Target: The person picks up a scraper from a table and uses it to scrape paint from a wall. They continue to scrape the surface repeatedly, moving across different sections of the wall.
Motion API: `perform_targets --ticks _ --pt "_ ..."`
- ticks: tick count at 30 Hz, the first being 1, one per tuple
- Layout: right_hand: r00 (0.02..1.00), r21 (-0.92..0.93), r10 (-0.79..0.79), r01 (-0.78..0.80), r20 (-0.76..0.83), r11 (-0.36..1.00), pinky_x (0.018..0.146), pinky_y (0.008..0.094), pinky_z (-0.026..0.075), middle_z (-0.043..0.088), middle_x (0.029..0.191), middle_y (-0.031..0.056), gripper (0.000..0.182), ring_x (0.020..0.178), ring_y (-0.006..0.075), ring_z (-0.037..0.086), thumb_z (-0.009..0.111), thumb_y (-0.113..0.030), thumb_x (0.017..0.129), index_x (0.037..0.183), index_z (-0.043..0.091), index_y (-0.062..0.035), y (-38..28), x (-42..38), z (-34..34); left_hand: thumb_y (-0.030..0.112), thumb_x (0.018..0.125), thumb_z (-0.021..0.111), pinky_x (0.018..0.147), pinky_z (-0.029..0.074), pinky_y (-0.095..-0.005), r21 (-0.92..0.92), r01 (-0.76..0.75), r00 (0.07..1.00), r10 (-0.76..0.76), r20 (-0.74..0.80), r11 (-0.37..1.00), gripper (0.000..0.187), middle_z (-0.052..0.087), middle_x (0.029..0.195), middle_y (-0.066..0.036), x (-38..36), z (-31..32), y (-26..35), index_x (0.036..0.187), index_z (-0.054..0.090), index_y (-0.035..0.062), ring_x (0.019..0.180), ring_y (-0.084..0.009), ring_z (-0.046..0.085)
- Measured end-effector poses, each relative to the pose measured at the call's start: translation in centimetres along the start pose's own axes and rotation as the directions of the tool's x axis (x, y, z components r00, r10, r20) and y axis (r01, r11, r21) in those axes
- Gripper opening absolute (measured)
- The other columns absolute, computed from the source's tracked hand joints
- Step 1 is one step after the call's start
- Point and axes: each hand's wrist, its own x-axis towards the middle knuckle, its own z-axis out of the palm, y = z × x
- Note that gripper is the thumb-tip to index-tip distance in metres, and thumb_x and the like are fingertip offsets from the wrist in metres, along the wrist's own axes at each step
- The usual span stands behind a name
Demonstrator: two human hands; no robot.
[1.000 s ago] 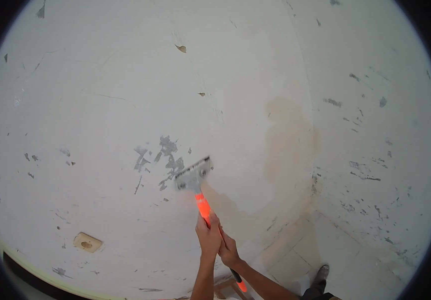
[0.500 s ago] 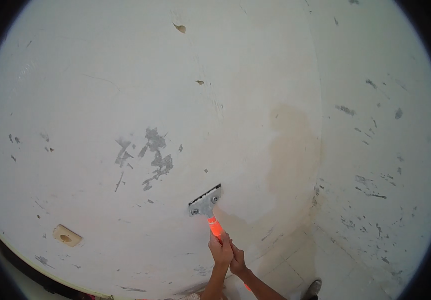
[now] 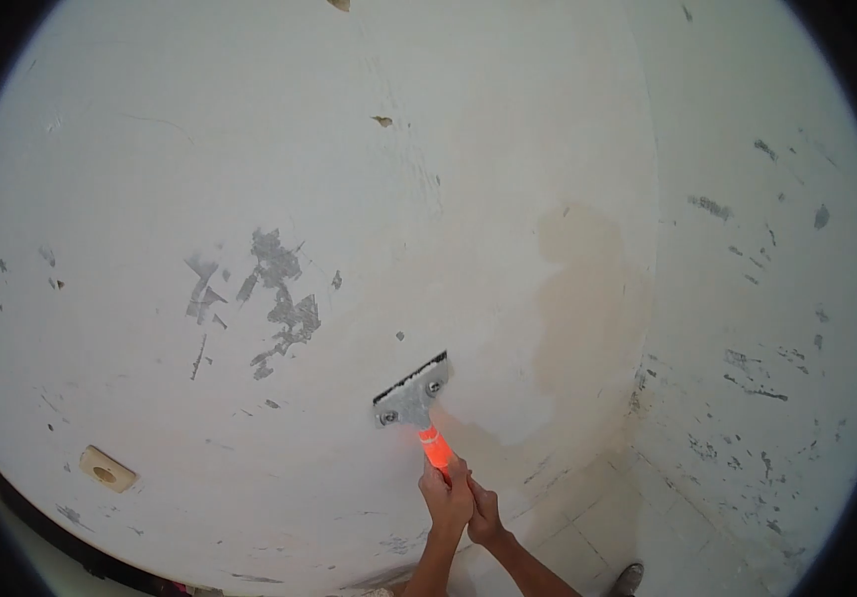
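Note:
A scraper with a wide metal blade (image 3: 411, 391) and an orange handle (image 3: 435, 447) rests flat against a white wall (image 3: 249, 149). Both my hands are closed around the handle. My left hand (image 3: 446, 497) grips higher up, just below the orange part. My right hand (image 3: 488, 518) holds the handle right behind it, lower down. The blade edge points up and to the left, a short way right of and below a grey patch of scraped paint (image 3: 279, 289).
A beige stain (image 3: 587, 298) spreads right of the blade, next to the corner with a second wall (image 3: 766, 298) flecked with grey chips. A small tan outlet box (image 3: 105, 470) sits low on the left. Floor tiles (image 3: 587, 537) and a shoe (image 3: 632, 575) show at the bottom.
The blade has drawn away from the grey patch, down and to the right along the wall, then nudged slightly upward. Both hands kept their grip on the handle.

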Motion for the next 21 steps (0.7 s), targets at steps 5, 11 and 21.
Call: perform_targets --ticks 5,11,21 --pt "0.981 -0.101 -0.184 0.177 -0.06 0.979 0.062 0.0369 0.049 0.065 0.077 0.024 0.047 0.064 0.0261 0.068 0.043 -0.022 0.104 0.142 0.045 0.0061 0.9 -2.3 -1.0 0.027 0.104 0.049 0.066 0.054 -0.0293 -0.041 0.036 0.999 -0.036 -0.002 0.999 0.027 0.056 0.076 -0.004 -3.3 0.6 -3.4 0.098 0.052 0.0004 0.065 -0.0099 0.054" --pt "0.996 -0.214 0.077 -0.066 0.045 0.975 0.064 0.0361 0.05 0.066 0.081 0.0257 0.048 0.068 0.0264 0.068 0.045 -0.024 0.103 0.141 0.046 0.0067 -1.2 -3.3 -5.5 0.025 0.106 0.047 0.068 0.052 -0.0282 -0.218 0.128 0.992 -0.124 0.031 0.967 0.023 0.055 0.079 -0.004 -4.6 2.9 -3.7 0.1 0.049 0.0027 0.069 -0.009 0.052" --pt "0.978 -0.242 0.022 0.029 0.207 0.97 0.056 0.0306 0.046 0.062 0.068 0.0162 0.046 0.056 0.0204 0.061 0.05 -0.019 0.101 0.139 0.049 0.0063 -3.3 3.4 -10.8 0.039 0.104 0.049 0.075 0.056 -0.0329 -0.441 0.032 0.985 -0.104 -0.141 0.897 0.035 0.052 0.081 -0.003 -1.6 8.5 -1.9 0.105 0.048 0.0039 0.072 -0.0102 0.052"
